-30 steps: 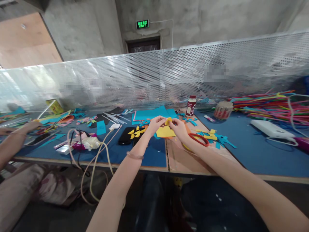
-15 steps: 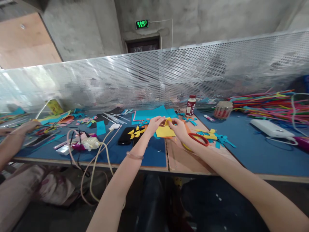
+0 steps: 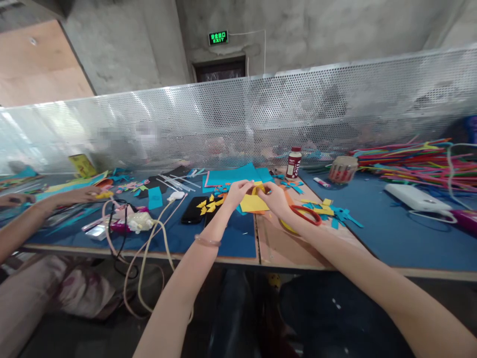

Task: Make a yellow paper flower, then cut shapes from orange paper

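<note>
Between my two hands is a small bent strip of yellow paper [image 3: 258, 189], raised just above a flat yellow sheet [image 3: 252, 203]. My left hand [image 3: 238, 193] pinches its left side, with the fingertips pressed together. On the other side my right hand [image 3: 275, 197] grips the strip with thumb and fingers. Red-handled scissors [image 3: 306, 215] lie by my right wrist, partly hidden by the forearm. Small cut yellow pieces [image 3: 209, 204] rest on a dark phone-like object left of my left hand. Blue sheets [image 3: 231, 175] lie behind both hands.
A red-capped bottle [image 3: 293, 164] and a clear jar [image 3: 343, 169] stand at the back right. Beyond them lie colourful pipe cleaners [image 3: 413, 164] and a white power bank [image 3: 419, 199]. Looped cables [image 3: 164, 223] hang over the front edge. A co-worker's arm [image 3: 48, 206] reaches in at left.
The yellow strip now shows as a more open loop between my hands, which have barely moved. At left, the co-worker's hand has moved right and holds something yellow.
</note>
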A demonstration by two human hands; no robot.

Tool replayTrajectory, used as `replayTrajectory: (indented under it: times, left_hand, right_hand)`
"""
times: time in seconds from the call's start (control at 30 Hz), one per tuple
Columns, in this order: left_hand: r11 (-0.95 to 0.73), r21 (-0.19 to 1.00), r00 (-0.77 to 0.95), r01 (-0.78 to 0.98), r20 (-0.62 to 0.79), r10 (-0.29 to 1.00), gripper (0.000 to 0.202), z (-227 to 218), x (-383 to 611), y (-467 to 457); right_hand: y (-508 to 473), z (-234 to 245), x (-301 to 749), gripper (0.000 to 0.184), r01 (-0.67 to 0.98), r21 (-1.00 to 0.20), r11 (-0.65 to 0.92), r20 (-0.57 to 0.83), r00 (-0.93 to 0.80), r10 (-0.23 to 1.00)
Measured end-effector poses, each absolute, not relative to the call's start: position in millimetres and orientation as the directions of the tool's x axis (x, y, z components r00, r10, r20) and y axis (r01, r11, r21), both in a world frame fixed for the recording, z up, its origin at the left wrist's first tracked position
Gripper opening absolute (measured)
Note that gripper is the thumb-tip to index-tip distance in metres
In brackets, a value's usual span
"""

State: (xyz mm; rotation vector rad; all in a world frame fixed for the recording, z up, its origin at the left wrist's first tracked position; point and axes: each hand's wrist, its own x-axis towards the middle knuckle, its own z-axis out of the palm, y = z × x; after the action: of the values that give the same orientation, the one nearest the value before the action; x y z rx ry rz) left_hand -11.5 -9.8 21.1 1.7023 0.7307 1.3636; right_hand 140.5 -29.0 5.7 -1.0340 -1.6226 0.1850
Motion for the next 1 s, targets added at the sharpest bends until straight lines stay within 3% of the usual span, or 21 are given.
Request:
replayTrajectory:
  times: [0.2, 0.43, 0.53, 0.67, 0.8, 0.9, 1.0]
  left_hand:
    - [-0.537, 0.844, 0.253, -0.013, 0.522, 0.814, 0.034, 23, -11, -13]
    - [-0.540, 0.842, 0.266, 0.010, 0.518, 0.813, 0.024, 23, -11, -12]
    - [-0.542, 0.840, 0.243, 0.018, 0.522, 0.817, 0.023, 22, -10, -10]
    - [-0.558, 0.829, 0.208, 0.030, 0.541, 0.815, 0.019, 20, -9, -6]
    - [-0.566, 0.823, 0.177, 0.042, 0.552, 0.815, 0.015, 19, -9, -5]
    - [-0.572, 0.819, 0.170, 0.051, 0.557, 0.813, 0.015, 20, -9, -6]
    - [-0.582, 0.811, 0.161, 0.065, 0.567, 0.808, 0.016, 22, -9, -9]
  right_hand:
    - [-26, 3, 141, 0.008, 0.570, -0.554, 0.606, 0.750, 0.026, 0.661]
    - [-23, -1, 145, 0.015, 0.571, -0.508, 0.645, 0.795, 0.022, 0.607]
    - [-21, -3, 148, 0.029, 0.617, -0.372, 0.693, 0.881, 0.000, 0.474]
    - [-21, -4, 151, 0.024, 0.711, -0.188, 0.677, 0.945, -0.057, 0.323]
    - [-24, -3, 151, 0.040, 0.698, -0.152, 0.700, 0.951, -0.089, 0.295]
    - [-25, -3, 150, 0.030, 0.688, -0.134, 0.714, 0.950, -0.116, 0.291]
    - [-23, -5, 149, 0.020, 0.664, -0.189, 0.723, 0.939, -0.093, 0.331]
